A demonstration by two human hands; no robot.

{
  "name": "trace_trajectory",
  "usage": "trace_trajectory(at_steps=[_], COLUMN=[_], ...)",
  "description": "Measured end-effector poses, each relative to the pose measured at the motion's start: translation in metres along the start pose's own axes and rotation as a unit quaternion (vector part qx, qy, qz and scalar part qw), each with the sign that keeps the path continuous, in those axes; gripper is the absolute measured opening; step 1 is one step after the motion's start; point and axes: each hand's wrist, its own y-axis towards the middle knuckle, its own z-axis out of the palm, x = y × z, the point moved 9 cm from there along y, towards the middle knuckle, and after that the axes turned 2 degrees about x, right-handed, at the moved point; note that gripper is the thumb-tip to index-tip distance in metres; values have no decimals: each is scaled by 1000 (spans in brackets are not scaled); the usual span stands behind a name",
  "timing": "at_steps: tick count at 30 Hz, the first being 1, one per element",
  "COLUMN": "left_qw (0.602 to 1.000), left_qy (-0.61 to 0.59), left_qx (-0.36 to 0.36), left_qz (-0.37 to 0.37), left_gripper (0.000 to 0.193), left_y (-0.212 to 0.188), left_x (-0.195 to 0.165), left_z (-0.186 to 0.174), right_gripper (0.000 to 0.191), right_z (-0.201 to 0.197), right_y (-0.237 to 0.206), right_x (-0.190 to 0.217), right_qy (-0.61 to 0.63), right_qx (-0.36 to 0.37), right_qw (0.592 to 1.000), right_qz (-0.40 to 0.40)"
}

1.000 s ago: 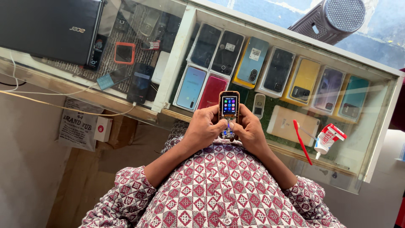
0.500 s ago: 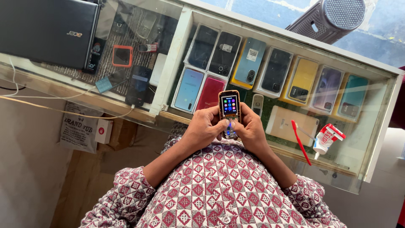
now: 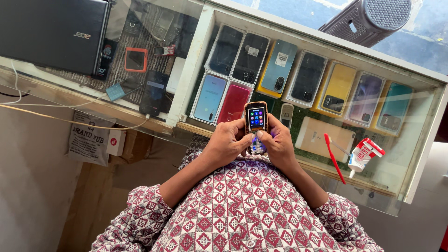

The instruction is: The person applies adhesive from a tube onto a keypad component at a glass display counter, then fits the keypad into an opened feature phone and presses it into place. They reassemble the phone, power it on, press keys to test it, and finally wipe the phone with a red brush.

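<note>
Both hands grip a small keypad phone (image 3: pixel 255 126) above a glass-topped desk (image 3: pixel 422 154) of boxed handsets.

Left hand (image 3: pixel 227 141) and right hand (image 3: pixel 279 142) close around its lower half, thumbs hiding the lit keys; screen icons too small to read. A white-and-red glue bottle (image 3: pixel 364 154) lies right; a small white carton (image 3: pixel 115 142) sits below left.

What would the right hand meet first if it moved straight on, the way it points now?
The right hand points up-left and already touches the small keypad phone. Past that it would probably meet the left hand holding the phone's other side; depth is unclear.
</note>
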Motion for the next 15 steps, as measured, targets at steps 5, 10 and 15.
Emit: trace_trajectory(at_steps=[5,10,15], left_qw=[1000,1000,999], left_qy=[-12,-23,-48], left_qx=[1,-5,1], left_qz=[8,7,17], left_gripper=[19,19,18], left_y=[2,2,3], left_x=[1,2,2], left_z=[0,-3,-5], right_gripper=[31,38,52], right_z=[-7,2,5], right_y=[-2,0,0], right_x=[-9,-3,5], right_qy=[-20,54,72], right_qx=[-26,17,51], right_qw=[999,998,996], right_qz=[30,16,7])
